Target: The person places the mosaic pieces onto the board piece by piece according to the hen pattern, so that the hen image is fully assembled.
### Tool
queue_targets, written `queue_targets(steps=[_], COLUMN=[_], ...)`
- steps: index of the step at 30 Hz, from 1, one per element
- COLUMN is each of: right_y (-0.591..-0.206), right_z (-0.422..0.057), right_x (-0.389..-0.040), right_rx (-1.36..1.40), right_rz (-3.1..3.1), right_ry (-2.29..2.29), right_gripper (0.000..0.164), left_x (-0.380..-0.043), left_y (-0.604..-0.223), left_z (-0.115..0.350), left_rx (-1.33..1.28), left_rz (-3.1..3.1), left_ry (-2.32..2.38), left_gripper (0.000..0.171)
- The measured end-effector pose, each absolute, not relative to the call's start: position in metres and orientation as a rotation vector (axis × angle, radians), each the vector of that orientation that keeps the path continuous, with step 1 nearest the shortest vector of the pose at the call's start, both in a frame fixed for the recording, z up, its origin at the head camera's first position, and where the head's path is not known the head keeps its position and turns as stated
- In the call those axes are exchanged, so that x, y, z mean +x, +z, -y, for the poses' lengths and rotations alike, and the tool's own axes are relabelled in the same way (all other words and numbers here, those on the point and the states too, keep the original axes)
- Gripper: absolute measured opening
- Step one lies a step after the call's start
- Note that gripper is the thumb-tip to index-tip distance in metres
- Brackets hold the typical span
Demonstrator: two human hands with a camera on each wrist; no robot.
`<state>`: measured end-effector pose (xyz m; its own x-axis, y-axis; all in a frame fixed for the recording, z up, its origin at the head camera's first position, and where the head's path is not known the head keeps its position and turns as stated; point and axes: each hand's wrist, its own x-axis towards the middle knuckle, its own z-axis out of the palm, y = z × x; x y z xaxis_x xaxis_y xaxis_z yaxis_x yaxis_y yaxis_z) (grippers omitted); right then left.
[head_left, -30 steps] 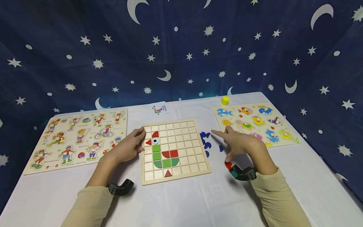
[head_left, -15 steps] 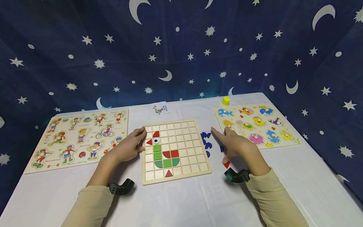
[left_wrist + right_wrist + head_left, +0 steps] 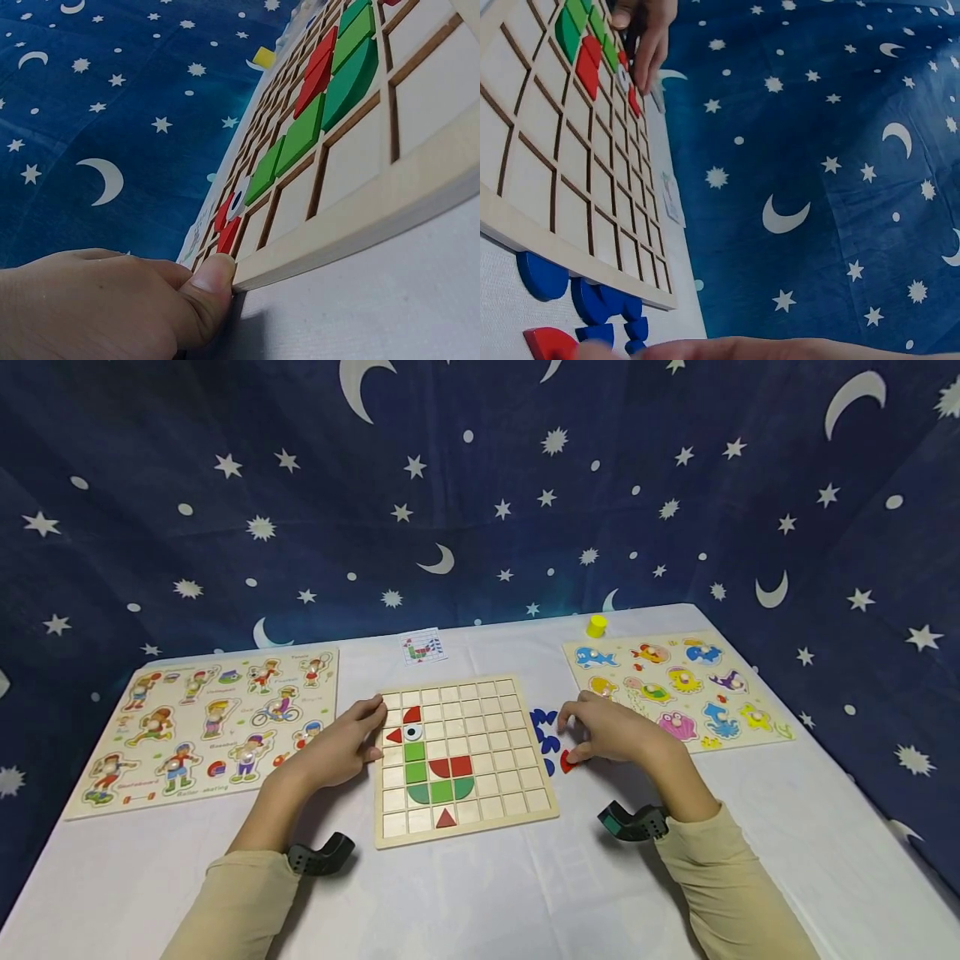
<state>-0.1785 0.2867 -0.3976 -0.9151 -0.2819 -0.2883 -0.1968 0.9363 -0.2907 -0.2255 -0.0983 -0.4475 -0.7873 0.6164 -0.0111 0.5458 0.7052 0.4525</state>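
Your right hand (image 3: 613,727), half-curled, grip unclear, brings the red piece (image 3: 567,763) nearer the board (image 3: 480,742) your left hand (image 3: 339,747) grips.

A starry backdrop (image 3: 480,493); sports puzzle (image 3: 198,735); animal puzzle (image 3: 678,697) (yellow cylinder (image 3: 596,626) just behind it).

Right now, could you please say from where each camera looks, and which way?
Head: on the head, facing forward and down at the grid board; left hand, right hand, both sleeves show.
Left wrist: on that wrist, facing along the board toward starry cloth; left hand shows.
Right wrist: on that wrist, facing board and cloth; right fingers, left hand show.
Wrist views share board, cloth, left hand.
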Motion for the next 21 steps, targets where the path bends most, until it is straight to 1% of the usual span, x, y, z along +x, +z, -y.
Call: queue_targets(steps=[3,10,21], right_y=[-0.3991,-0.4041,-0.4049], right_z=[-0.2866,-0.2838,-0.2774], right_x=[-0.1788,-0.1789,-0.1792], right_rx=[-0.423,-0.430,-0.424], right_rz=[-2.687,-2.639,-2.640], right_ry=[-0.353,-0.361,-0.343], right_gripper=[0.032,0.024,0.023], left_x=[-0.2255,-0.2247,-0.2245], left_y=[-0.4470,-0.4460,-0.4465], left_z=[0.0984,0.0979,0.0981], left_rx=[0.939,0.933,0.917], left_rz=[-2.751,-2.751,-2.751], left_ry=[0.647,0.642,0.650], left_gripper=[0.065,0.065,0.065])
